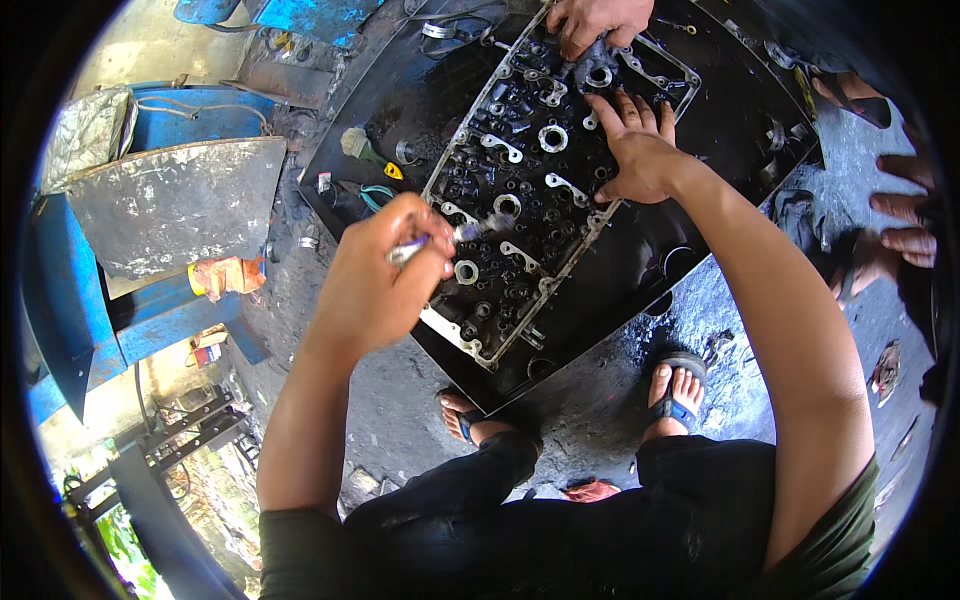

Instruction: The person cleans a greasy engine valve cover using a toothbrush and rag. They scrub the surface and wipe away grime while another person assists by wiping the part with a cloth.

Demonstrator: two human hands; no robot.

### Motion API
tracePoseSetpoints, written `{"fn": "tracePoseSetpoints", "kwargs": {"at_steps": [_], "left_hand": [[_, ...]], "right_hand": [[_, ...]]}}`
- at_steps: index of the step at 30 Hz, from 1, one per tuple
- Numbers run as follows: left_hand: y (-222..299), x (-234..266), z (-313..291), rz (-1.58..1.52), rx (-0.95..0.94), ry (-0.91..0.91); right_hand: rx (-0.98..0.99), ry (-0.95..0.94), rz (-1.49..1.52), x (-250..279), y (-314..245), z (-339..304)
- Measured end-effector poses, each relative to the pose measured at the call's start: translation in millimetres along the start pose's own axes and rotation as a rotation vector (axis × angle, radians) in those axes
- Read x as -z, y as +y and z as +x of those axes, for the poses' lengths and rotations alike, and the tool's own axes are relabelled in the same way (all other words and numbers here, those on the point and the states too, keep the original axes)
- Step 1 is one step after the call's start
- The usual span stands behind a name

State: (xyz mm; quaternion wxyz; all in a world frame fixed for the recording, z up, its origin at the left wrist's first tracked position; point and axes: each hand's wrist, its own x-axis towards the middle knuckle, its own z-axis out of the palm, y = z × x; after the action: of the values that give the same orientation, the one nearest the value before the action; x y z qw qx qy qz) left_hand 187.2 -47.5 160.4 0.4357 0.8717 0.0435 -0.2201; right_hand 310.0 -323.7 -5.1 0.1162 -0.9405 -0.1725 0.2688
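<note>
An oily engine cylinder head [487,357] lies in a large black metal tray [640,255], its top full of bores and fittings. My left hand [393,262] is closed around a small brush [470,231] with a white and purple handle. The brush's tip is smeared by motion over the near left part of the cylinder head. Fingers spread, my right hand [640,155] rests on the head's right side. At the far end, a co-worker's hand [598,22] presses a dark rag [592,65] onto the same part.
Left in the tray lie a paintbrush [366,150] and pliers with teal handles [376,194]. Blue metal panels [75,290] and an orange rag [228,277] are at the left. Other people's feet and a hand [908,205] show at the right.
</note>
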Motion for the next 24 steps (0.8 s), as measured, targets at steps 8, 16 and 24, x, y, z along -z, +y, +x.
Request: {"fn": "tracePoseSetpoints", "kwargs": {"at_steps": [8, 16, 24], "left_hand": [[-63, -142, -27, 0.375, -0.297, -0.286], [-153, -251, -16, 0.261, -0.110, -0.099], [-73, -185, -33, 0.457, 0.041, -0.238]], "right_hand": [[0.000, 0.002, 0.001, -3, 1, 1], [0.010, 0.017, 0.005, -5, 3, 4], [-0.014, -0.062, -0.012, 3, -1, 6]]}}
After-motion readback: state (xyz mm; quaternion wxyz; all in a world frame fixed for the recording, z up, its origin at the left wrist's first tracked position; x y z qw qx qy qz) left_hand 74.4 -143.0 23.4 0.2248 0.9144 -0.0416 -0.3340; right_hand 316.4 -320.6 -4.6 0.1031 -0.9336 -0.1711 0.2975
